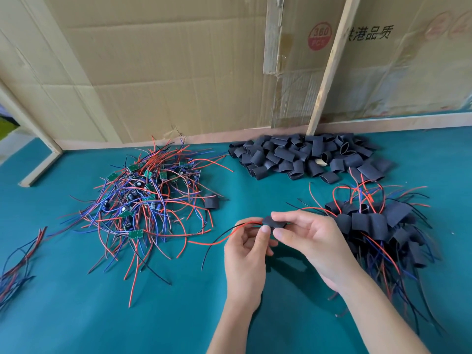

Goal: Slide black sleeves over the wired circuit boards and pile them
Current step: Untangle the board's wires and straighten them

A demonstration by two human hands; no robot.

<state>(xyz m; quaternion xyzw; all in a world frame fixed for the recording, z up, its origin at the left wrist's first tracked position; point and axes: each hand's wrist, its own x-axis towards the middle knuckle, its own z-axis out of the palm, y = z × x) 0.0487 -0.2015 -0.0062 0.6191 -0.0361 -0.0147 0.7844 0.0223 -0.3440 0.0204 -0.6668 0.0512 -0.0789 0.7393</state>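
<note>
While both hands [278, 241] pinch it, the black sleeve [273, 222] lies left-right, wires [229, 229] trailing left.

Cardboard sheet [332, 60] behind the bench: red round stamp [320, 36] w/ "360" over "PCS". Right of it, black printed Chinese chars [367, 34], approx. "港品质"; first char partly hidden by the wooden batten [332, 65]. Faint reddish print [441, 24] top right, too washed out to read. No other legible text.

Black sleeves [310, 158], teal table [102, 315]
</note>
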